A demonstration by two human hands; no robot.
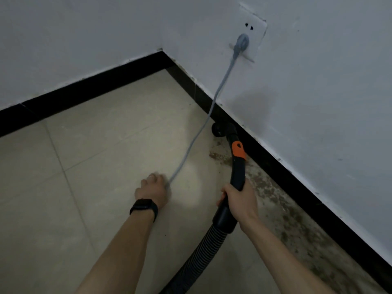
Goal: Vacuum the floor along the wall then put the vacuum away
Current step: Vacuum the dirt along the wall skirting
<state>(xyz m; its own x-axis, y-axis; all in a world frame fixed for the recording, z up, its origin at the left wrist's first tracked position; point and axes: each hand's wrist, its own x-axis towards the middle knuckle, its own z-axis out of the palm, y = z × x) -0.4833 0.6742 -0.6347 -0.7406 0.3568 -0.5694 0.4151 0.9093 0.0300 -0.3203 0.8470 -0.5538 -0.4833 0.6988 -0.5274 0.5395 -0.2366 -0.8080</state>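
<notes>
Grips stiff vacuum tube (238, 166) right of centre with right hand (238, 201), nozzle (218, 129) at black skirting (318, 206); clenches limp grey cord (201, 128) in left hand (152, 188). Likely light; best held at rigid tube, not floppy hose (201, 251).

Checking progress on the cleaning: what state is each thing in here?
Plug: pushed into the wall socket.
Cord: off the floor, running from plug to left hand, which grips it.
Vacuum tube: gripped by right hand.
Nozzle: low at the floor, beside the black skirting.
Floor along the wall: speckled with brown dirt.
</notes>
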